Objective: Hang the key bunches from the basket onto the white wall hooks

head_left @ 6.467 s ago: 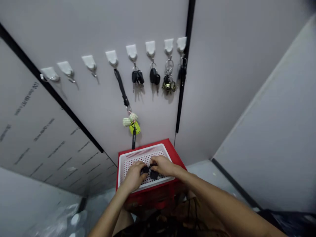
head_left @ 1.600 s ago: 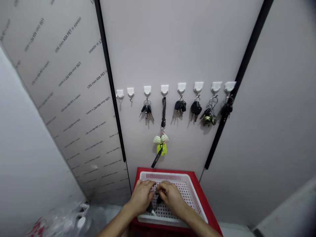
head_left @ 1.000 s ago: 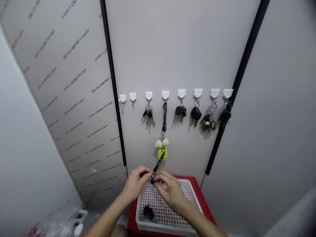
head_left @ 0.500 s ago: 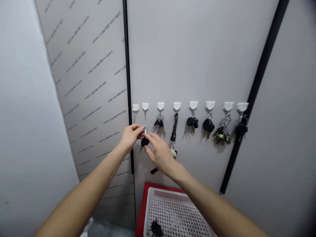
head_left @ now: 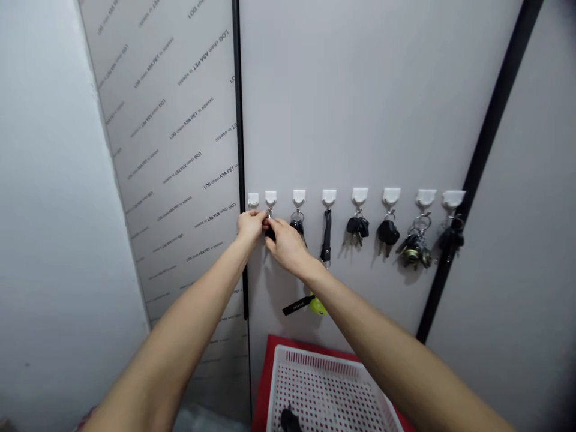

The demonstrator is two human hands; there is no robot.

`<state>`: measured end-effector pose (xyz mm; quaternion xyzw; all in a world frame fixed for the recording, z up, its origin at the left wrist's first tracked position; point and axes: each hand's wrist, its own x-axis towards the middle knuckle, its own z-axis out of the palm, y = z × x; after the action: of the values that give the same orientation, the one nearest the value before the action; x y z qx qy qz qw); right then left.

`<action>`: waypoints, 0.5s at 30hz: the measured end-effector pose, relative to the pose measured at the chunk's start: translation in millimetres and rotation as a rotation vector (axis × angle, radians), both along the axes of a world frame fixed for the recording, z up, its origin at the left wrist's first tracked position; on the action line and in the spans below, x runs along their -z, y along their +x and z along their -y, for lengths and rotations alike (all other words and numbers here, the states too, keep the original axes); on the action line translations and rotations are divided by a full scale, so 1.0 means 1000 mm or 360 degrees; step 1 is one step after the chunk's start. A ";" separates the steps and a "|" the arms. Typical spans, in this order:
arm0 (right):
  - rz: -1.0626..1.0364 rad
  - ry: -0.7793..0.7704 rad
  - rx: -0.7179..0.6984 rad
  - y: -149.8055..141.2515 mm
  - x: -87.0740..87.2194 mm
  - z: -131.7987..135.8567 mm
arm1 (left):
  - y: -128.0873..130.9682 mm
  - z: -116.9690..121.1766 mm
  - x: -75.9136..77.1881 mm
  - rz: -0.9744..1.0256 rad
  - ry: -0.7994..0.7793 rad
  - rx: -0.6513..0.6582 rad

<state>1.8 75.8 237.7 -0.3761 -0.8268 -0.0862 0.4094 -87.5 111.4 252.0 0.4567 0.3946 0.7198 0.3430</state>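
My left hand [head_left: 252,225] pinches a metal key ring [head_left: 269,213] just under the second white hook [head_left: 270,198] from the left. My right hand [head_left: 288,245] is closed on the same bunch from the other side. Below the ring a black-headed key [head_left: 270,233] shows between my fingers, partly covered by them. Whether the ring sits on the hook's tip I cannot tell. To the right, another key bunch [head_left: 297,225] hangs from the third hook, partly behind my right hand.
More key bunches [head_left: 357,227] hang along the hook row, one on a black strap [head_left: 326,237] with a yellow-green charm [head_left: 317,305] lower down. A white perforated basket [head_left: 315,355] with a dark object [head_left: 289,419] stands below on a red surface [head_left: 263,384]. A black strip [head_left: 240,138] runs left of the hooks.
Both hands have risen with the key ring, from below the second hook up to its lower end. The view has shifted slightly.
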 end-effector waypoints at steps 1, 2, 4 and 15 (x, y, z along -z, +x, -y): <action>-0.0002 0.0001 -0.0020 0.002 0.002 0.001 | -0.001 0.002 0.002 -0.0037 -0.0013 -0.0005; -0.0014 0.0011 -0.0043 0.004 0.004 0.004 | -0.003 0.005 0.006 -0.0071 -0.0021 -0.0018; -0.0068 0.0046 -0.0102 0.014 0.012 0.012 | -0.007 0.014 0.017 -0.0126 -0.0032 -0.0067; -0.0236 -0.0499 -0.0123 0.100 0.164 0.083 | 0.021 0.092 0.204 -0.1253 -0.0504 0.0638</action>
<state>102.1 -7.1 74.0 -0.4087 -0.8114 0.0874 0.4086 -66.6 19.5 48.2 0.7043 0.5037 0.3422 0.3649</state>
